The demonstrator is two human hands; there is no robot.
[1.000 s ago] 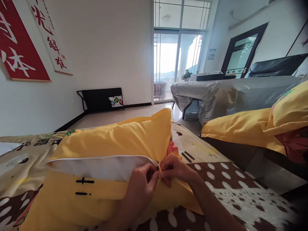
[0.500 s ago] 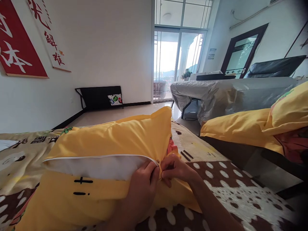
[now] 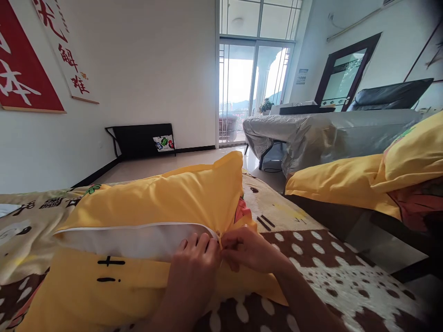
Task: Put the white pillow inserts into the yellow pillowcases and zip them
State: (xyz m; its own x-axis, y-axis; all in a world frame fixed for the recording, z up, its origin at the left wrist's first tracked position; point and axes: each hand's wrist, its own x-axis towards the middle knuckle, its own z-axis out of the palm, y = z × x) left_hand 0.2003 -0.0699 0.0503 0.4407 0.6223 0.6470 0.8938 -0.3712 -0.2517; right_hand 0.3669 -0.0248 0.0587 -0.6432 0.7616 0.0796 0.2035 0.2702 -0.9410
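A yellow pillowcase (image 3: 166,198) lies in front of me with a long zipper opening gaping along its side. Inside the gap shows a white pillow (image 3: 114,240). At the right end of the opening, my right hand (image 3: 251,249) pinches the fabric around the zipper end; whether a zipper pull is between the fingers is too small to tell. Pressed against it from the left, my left hand (image 3: 195,263) has curled fingers gripping the pillowcase edge just below the opening. Black printed marks sit on the lower yellow panel, left of my hands.
Under the pillowcase spreads a brown and beige patterned blanket (image 3: 321,272). More yellow bedding (image 3: 339,180) lies on a dark surface at the right. Beyond stands a table under plastic sheeting (image 3: 311,133). A black folded frame (image 3: 141,140) leans on the far wall.
My left hand has turned so that more knuckles show, its fingers now bunched over the opening's edge. The right hand keeps its pinch at the zipper end. The view has shifted slightly.
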